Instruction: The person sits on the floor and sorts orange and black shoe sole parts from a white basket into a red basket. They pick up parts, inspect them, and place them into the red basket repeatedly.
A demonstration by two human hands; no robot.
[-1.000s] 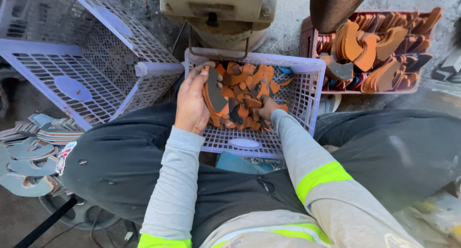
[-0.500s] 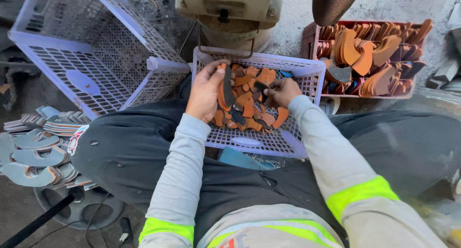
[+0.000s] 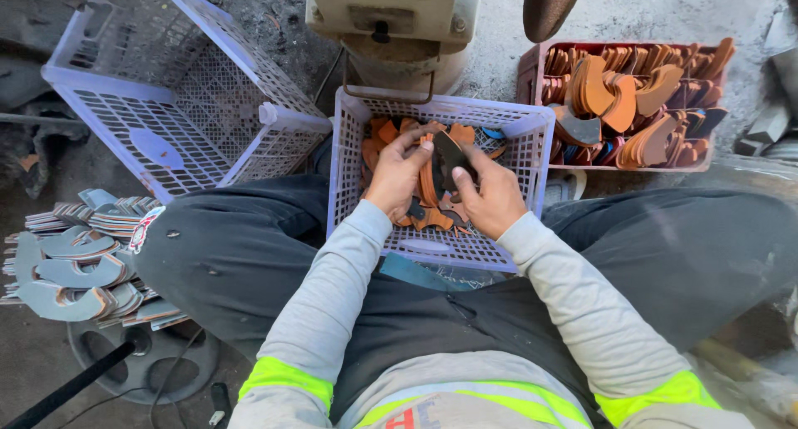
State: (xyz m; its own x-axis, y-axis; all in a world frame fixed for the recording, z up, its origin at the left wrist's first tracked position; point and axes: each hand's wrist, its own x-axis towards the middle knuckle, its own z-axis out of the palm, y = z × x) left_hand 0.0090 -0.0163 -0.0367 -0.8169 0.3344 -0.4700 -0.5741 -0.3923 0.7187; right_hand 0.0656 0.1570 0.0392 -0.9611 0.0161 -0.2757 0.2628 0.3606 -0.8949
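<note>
A lilac plastic basket point(image 3: 522, 170) sits between my knees with several curved orange-brown and dark leather pieces point(image 3: 391, 136) in it. My left hand point(image 3: 399, 173) is inside the basket, fingers closed round a small stack of the curved pieces point(image 3: 427, 184). My right hand point(image 3: 490, 198) meets it from the right and grips a dark curved piece point(image 3: 453, 156) at the top of the same stack. Both hands touch over the middle of the basket.
An empty lilac basket point(image 3: 179, 105) lies tilted at the upper left. A red crate point(image 3: 532, 78) full of curved pieces stands at the upper right. A stack of grey cut pieces point(image 3: 71, 258) lies at the left. A cream machine base point(image 3: 391, 22) stands ahead.
Both hands have come together over the basket's middle. The left hand has gathered pieces into a stack and the right hand has moved in and taken hold of the dark piece.
</note>
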